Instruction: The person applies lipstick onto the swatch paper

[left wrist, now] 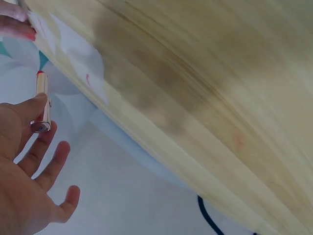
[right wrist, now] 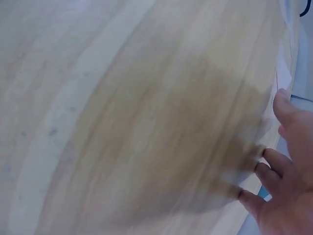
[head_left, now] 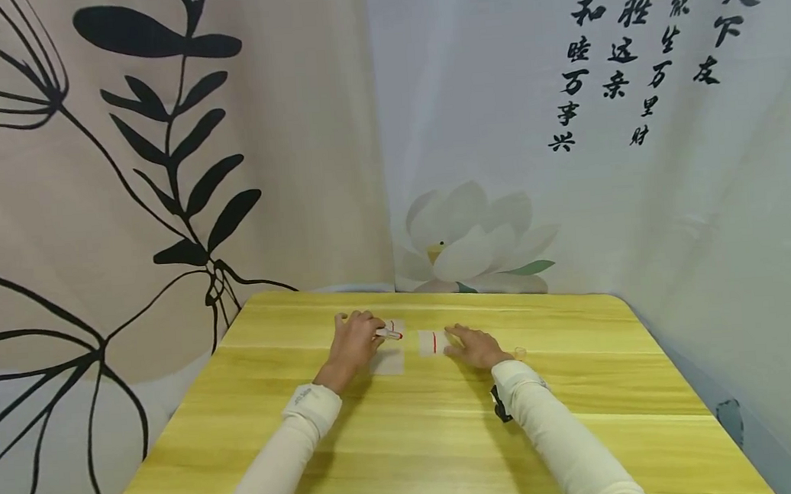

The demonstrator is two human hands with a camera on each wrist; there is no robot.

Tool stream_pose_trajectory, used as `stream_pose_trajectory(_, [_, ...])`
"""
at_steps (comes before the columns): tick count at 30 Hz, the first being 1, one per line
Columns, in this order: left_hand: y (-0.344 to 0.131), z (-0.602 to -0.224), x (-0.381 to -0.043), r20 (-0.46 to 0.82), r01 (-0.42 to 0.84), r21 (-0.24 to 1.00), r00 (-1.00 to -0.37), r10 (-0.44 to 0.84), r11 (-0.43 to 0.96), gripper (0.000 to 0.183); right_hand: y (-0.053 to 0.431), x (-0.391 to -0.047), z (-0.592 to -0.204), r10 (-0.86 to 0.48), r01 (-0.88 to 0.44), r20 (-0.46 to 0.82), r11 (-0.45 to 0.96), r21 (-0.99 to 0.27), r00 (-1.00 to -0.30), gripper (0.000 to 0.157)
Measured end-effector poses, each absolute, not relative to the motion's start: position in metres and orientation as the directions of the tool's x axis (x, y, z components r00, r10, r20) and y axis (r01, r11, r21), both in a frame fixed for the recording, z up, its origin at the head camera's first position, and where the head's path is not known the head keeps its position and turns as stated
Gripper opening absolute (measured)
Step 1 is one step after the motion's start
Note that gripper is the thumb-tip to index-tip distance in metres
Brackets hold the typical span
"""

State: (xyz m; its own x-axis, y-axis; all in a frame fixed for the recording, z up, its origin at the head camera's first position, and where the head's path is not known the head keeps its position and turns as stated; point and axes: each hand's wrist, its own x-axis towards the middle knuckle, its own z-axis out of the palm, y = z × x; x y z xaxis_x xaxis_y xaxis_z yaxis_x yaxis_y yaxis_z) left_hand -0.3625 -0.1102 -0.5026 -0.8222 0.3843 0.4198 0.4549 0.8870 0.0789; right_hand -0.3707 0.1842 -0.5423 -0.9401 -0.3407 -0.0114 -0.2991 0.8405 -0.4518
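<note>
My left hand (head_left: 355,343) pinches a white marker (head_left: 388,333) with a red end between thumb and fingers. In the left wrist view, the marker (left wrist: 43,100) points away from the palm and the other fingers spread loosely. Beneath that hand lies white paper (head_left: 387,362), with a short red stroke near its top. My right hand (head_left: 473,345) is at the right edge of another white paper piece (head_left: 427,343), which bears a red upright line. In the right wrist view, the thumb (right wrist: 283,105) is at the paper and the other fingertips are near the tabletop.
Both papers lie on a yellow wood-grain table (head_left: 409,437), toward its far edge. A small ring-shaped thing (head_left: 520,352) lies right of the right hand. Behind the table hangs a printed curtain (head_left: 311,130) with plant drawings and writing. The right wrist wears a black band (head_left: 501,406).
</note>
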Motion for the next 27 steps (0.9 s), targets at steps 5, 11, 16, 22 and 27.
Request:
stream_pose_trajectory(5, [-0.119, -0.501, -0.365, 0.401, 0.436, 0.084, -0.838, 0.370, 0.896, 0.024, 0.185, -0.370, -0.537, -0.345, -0.320, 0.047, 0.804, -0.501, -0.938, 0.055])
stream_pose_trajectory(11, [-0.128, -0.502, -0.368, 0.397, 0.428, 0.080, -0.842, 0.365, 0.900, 0.022, 0.156, -0.366, -0.540, -0.404, -0.458, 0.219, 0.741, -0.491, -0.888, 0.054])
stream_pose_trajectory(16, [-0.131, -0.506, -0.364, 0.348, 0.408, 0.080, -0.866, 0.358, 0.909, 0.020, 0.113, -0.358, -0.539, -0.504, -0.563, 0.250, 0.728, -0.391, -0.826, 0.050])
stream_pose_trajectory(22, [-0.132, -0.512, -0.360, 0.325, 0.397, 0.051, -0.874, 0.360, 0.916, 0.021, 0.085, -0.354, -0.540, -0.550, -0.592, 0.219, 0.755, -0.283, -0.806, 0.045])
stream_pose_trajectory(27, [-0.134, -0.517, -0.358, 0.339, 0.409, 0.055, -0.866, 0.368, 0.911, 0.022, 0.079, -0.353, -0.544, -0.571, -0.595, 0.174, 0.786, -0.168, -0.802, 0.029])
